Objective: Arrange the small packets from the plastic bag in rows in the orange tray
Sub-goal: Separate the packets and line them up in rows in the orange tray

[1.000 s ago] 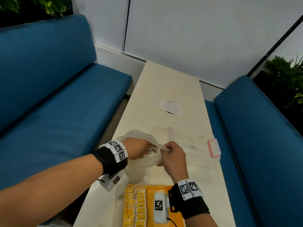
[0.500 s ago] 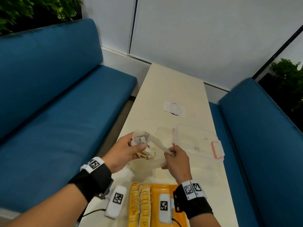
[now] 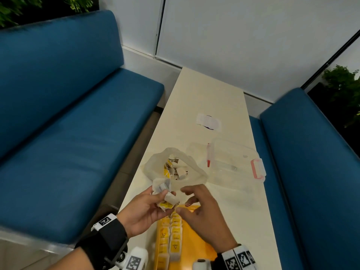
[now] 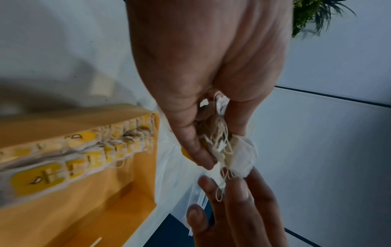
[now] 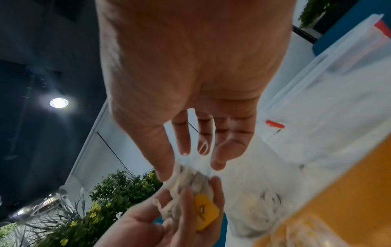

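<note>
left hand (image 3: 145, 208) grips a clump of tea bags (image 3: 167, 201) above the orange tray (image 3: 196, 248); right hand (image 3: 202, 213), fingers loosely spread, reaches toward them.

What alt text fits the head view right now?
The left hand holds a clump of small packets above the orange tray, the right hand reaching for it. Behind them, an open plastic bag lies on the table.

Orange tray (image 3: 196, 248) — near end cut off; packet (image 3: 175, 244) print unreadable.
</note>
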Motion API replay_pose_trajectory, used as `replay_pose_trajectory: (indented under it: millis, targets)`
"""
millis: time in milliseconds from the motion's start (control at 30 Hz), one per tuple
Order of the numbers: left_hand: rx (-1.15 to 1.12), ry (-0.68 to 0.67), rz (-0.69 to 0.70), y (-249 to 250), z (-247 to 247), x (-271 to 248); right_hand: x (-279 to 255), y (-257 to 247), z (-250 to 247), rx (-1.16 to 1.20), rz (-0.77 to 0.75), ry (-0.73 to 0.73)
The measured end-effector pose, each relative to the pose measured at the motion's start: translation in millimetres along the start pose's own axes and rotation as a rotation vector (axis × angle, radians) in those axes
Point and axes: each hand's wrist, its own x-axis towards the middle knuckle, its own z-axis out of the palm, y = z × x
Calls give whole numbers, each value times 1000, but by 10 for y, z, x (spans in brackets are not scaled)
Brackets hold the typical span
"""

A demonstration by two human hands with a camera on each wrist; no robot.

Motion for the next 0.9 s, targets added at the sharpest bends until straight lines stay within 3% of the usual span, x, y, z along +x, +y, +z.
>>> replay_pose_trajectory:
  millis: [367, 900]
  targets:
    - [66, 83, -99, -176, -115, -155, -19, 129, 378, 271, 296, -61]
    - [138, 103, -85, -280, -276, -176, 16, 98, 486, 289, 340, -15]
